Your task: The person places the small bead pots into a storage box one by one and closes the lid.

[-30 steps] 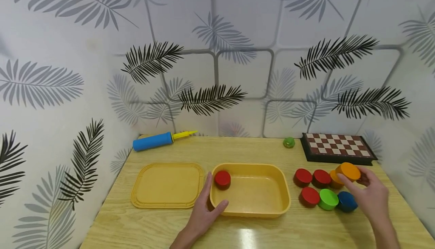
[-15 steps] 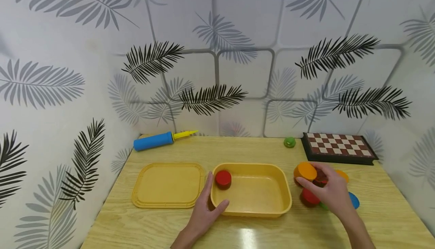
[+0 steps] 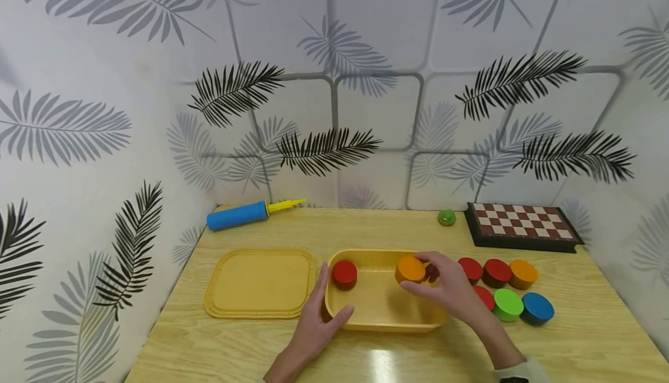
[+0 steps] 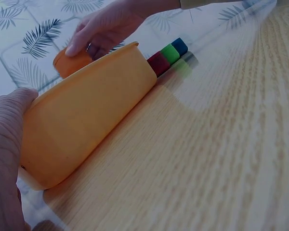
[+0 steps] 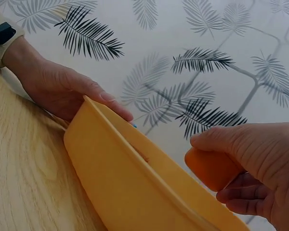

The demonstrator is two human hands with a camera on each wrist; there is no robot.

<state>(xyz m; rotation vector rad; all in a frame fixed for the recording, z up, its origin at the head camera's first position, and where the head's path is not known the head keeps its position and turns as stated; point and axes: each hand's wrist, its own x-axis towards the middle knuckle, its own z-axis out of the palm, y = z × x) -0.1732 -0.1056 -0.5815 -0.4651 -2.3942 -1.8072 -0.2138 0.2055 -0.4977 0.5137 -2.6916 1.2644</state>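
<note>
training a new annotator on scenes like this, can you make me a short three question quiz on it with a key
1. Multiple choice: what does the right hand hold?
a) a green disc
b) an orange disc
c) the chessboard

2. True or false: the lid lies to the left of the box.

3. Fill the gap: the disc lying in the box is coloured ____.

Key
1. b
2. True
3. red
</note>
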